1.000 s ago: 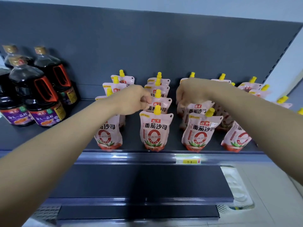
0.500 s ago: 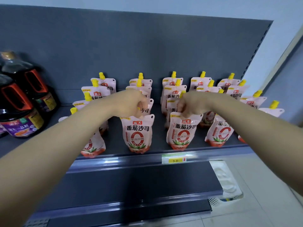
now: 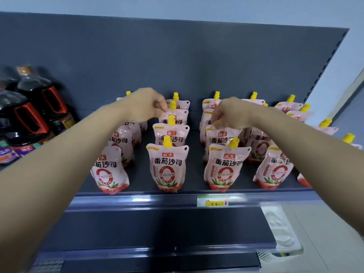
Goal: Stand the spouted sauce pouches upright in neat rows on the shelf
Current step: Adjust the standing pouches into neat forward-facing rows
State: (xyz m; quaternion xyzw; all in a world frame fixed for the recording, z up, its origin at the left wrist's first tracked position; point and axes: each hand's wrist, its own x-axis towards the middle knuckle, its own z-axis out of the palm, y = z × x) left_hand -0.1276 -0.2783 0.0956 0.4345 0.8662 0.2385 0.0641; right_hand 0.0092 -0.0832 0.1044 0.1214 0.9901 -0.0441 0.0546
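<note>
1. Sauce pouches (image 3: 167,166): soft glossy film, pale pink, red at the base. Dark characters run across the front with a red ring below. Each is bellied at the bottom and flat at the top edge, with a stubby yellow cap (image 3: 167,141).
2. The pouches stand upright on the shelf (image 3: 195,174) in columns running front to back. The columns toward the right lean a little and sit less evenly.
3. Shelf: dark grey matte deck. A shiny rail along the front lip carries a green-and-yellow price tag (image 3: 213,202). The back panel (image 3: 177,56) is flat and the same grey, with a slotted upright at its right edge.
4. Left hand (image 3: 146,106): the arm reaches in from low left, wrist bent down, fingers curled. Thumb and forefinger pinch the top left corner of the third-row pouch (image 3: 178,117), second column from the left.
5. Right hand (image 3: 229,113): the arm is stretched in from the right, knuckles up, fingers curled downward. The fingertips pinch the top edge of the second-row pouch (image 3: 220,138) in the next column, just behind the front one.
6. Left end of shelf: dark sauce bottles (image 3: 29,115) of glossy plastic with orange-red moulded handles and purple labels. They are blurred.
7. Lower right, on the pale floor: a white moulded plastic tray (image 3: 279,229), partly under the shelving.
</note>
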